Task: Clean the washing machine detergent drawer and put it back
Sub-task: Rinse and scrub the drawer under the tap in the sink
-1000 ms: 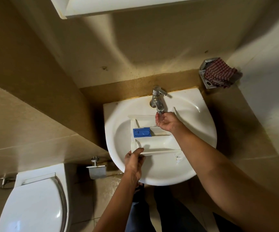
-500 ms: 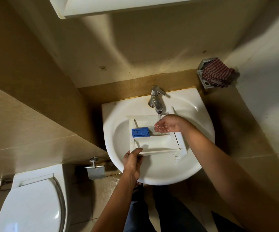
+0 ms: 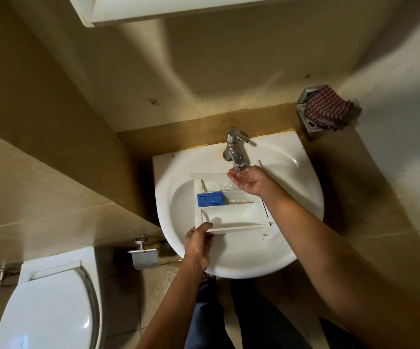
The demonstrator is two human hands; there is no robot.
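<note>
Drawer: white detergent drawer [image 3: 231,212] with blue insert [image 3: 211,199], lying across the sink [image 3: 292,253] basin.
Left hand [image 3: 198,244]: grips the drawer's near left corner.
Right hand [image 3: 248,180]: cupped, fingers relaxed, palm up under the tap [image 3: 236,153] spout, holding nothing.

The left hand [image 3: 198,244] covers the near left corner of the detergent drawer [image 3: 231,212], and its fingers beneath the drawer are out of sight. The right hand [image 3: 250,181] and its forearm hide the drawer's far right corner and part of its right end. Water may be running from the tap [image 3: 236,149], but any stream is too thin to tell. Marks on the blue insert [image 3: 211,199] are too small to read. The checked cloth [image 3: 328,109] hides most of its metal holder [image 3: 310,125]. The left and bottom edges cut off the toilet [image 3: 47,306], and the top edge cuts off the cabinet [image 3: 203,6].
</note>
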